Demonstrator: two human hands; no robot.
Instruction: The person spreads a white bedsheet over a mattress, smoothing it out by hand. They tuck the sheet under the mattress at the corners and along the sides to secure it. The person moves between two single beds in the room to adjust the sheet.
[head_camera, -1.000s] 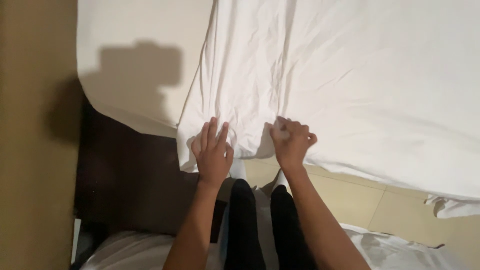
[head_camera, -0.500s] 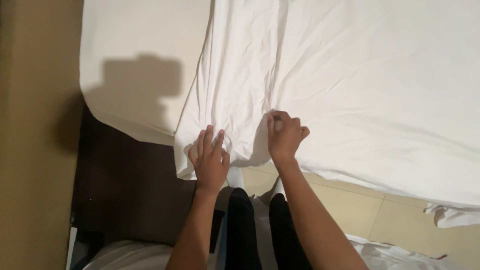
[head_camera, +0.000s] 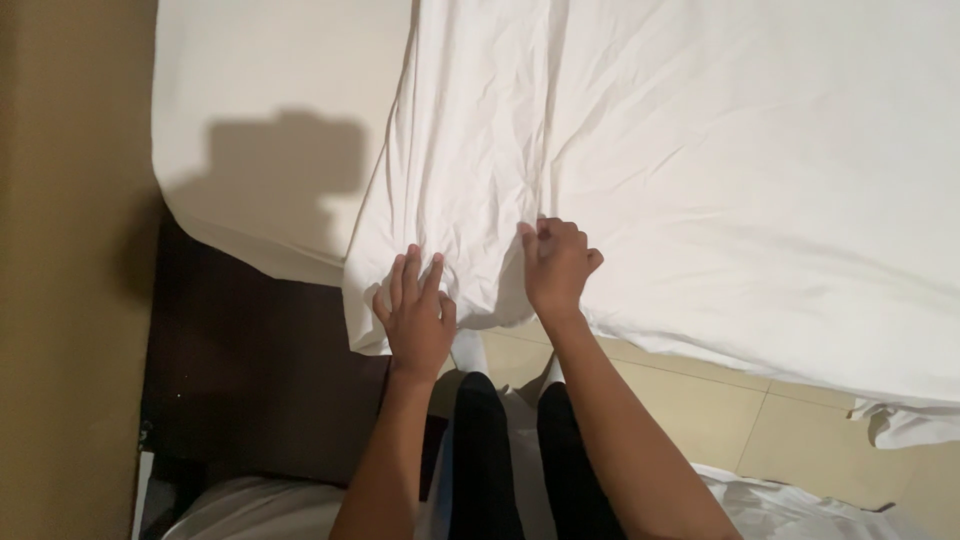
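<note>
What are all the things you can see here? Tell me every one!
sheet: one, white and wrinkled, spread over the bed and hanging past its near edge
mattress: one, off-white, bare at the upper left beside the sheet
bed base: one, dark brown, under the mattress at the lower left
wall: one, tan, along the left side
floor tiles: several, beige, below the bed edge
loose cloth: white, lying on the floor at the lower right
legs: two, in black, bottom centre
left hand: one, fingers spread flat on the sheet's edge
right hand: one, closed in a fist on a fold of the sheet
</note>
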